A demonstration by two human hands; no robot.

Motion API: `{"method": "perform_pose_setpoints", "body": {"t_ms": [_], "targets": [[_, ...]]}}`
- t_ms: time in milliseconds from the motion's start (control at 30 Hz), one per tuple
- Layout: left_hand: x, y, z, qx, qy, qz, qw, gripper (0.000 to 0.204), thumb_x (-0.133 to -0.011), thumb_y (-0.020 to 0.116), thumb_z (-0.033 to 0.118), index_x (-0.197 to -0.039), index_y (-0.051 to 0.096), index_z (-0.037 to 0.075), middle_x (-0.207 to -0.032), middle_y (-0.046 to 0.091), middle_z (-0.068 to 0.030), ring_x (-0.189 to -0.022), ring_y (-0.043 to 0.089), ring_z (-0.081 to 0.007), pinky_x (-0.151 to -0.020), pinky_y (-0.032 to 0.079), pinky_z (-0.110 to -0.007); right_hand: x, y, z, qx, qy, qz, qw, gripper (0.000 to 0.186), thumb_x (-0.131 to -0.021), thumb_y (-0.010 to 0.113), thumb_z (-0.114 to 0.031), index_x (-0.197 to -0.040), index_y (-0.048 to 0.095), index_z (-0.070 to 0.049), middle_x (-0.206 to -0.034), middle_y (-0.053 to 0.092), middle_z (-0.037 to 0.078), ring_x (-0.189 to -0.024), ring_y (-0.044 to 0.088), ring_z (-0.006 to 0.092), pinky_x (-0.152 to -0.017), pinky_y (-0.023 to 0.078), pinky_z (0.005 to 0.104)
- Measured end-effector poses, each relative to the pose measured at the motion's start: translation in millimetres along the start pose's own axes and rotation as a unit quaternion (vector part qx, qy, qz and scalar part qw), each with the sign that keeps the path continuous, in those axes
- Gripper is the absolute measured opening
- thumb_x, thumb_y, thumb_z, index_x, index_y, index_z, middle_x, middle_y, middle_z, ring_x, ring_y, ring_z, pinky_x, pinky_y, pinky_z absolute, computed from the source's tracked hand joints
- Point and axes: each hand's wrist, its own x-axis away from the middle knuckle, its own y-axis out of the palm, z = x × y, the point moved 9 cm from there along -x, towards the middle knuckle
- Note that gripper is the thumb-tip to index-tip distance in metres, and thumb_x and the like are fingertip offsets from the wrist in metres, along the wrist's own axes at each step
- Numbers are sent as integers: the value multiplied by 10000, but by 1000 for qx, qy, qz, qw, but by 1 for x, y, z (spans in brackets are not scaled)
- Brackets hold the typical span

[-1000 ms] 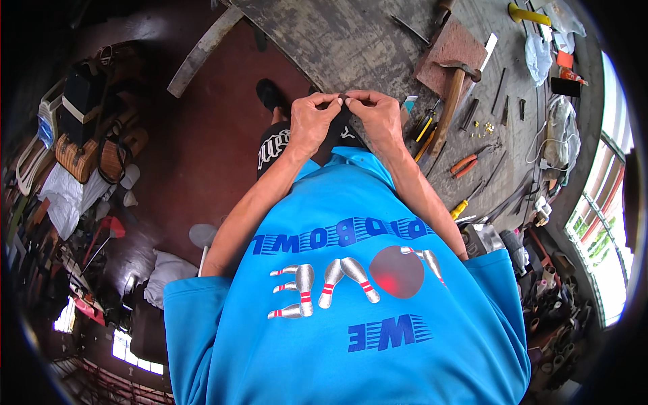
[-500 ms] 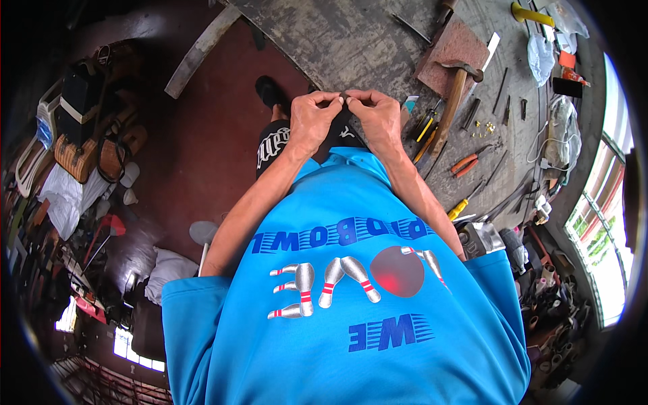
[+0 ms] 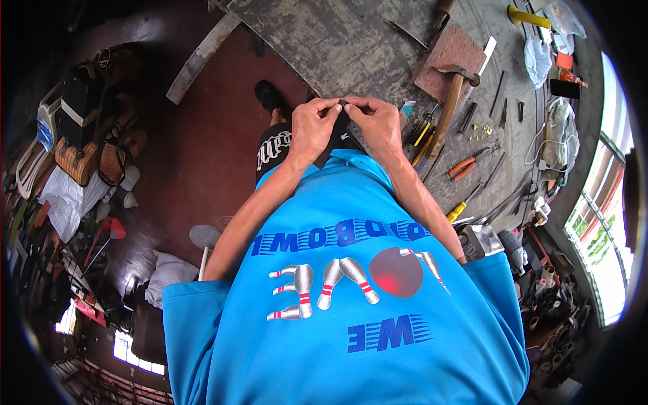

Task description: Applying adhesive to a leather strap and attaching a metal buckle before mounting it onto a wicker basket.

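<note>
Dark brown, a small piece (image 3: 343, 102) sits between the fingertips of both hands in the head view, raised by the near edge of a worn grey worktable (image 3: 324, 50). The left hand (image 3: 312, 128) has thumb and forefinger pinched together on its left end; the right hand (image 3: 379, 125) clamps its right end the same way, so the two hands almost meet. The fingers hide most of the piece, and its exact shape cannot be told. To the right of the hands, a hammer (image 3: 445, 120) lies with its head on a reddish block (image 3: 440, 56) and its wooden handle pointing to the near side. Farther right are scattered brass-coloured bits (image 3: 487, 131), with orange-handled pliers (image 3: 463, 167) on their near side and a yellow-handled screwdriver (image 3: 457, 211) nearer again. At the far right lies a yellow tube (image 3: 528, 17), just beside a clear plastic bag (image 3: 537, 61). On the left spreads a dark red floor (image 3: 185, 162).
</note>
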Motion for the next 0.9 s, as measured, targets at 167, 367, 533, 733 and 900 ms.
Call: {"method": "perform_pose_setpoints", "body": {"t_ms": [167, 367, 533, 733, 900], "targets": [[2, 2, 5, -11, -34, 12, 999, 219, -901, 693, 125, -1047, 737, -32, -818, 726, -74, -681, 586, -62, -578, 452, -244, -8, 1, 7, -15, 3, -12, 1000, 230, -814, 729, -115, -977, 742, 48, -831, 728, 87, -733, 622, 92, -636, 492, 255], [2, 1, 0, 44, -148, 3, 988, 212, -883, 708, 107, -1032, 746, -39, -794, 701, -34, -650, 542, -46, -546, 420, -244, -11, 3, 10, -68, 42, -21, 997, 209, -795, 726, -77, -940, 729, 73, -835, 704, 82, -723, 586, 94, -606, 462, 255], [-1, 1, -7, 78, -155, -7, 985, 241, -882, 710, 105, -1038, 729, -78, -782, 684, -32, -673, 536, -61, -575, 428, -251, -10, 4, 3, -63, 26, -14, 998, 201, -791, 725, -73, -932, 728, 72, -836, 700, 82, -720, 570, 85, -607, 446, 244], [2, -4, 39, 15, 25, -41, 999, 228, -899, 698, 106, -1058, 719, -56, -907, 727, -95, -795, 627, -99, -716, 496, -250, 11, -5, -30, -36, -77, -9, 996, 317, -852, 707, -38, -1146, 643, 64, -1014, 697, 94, -934, 671, 131, -796, 552, 271], [34, -32, 117, 91, 151, -67, 982, 387, -877, 625, -80, -1256, 610, -5, -1126, 702, -124, -1100, 658, -189, -870, 530, -286, 73, -18, -158, 74, -344, 12, 936, 617, -760, 733, 83, -1328, 532, -46, -1180, 633, 145, -1019, 694, 272, -881, 577, 347]]}}
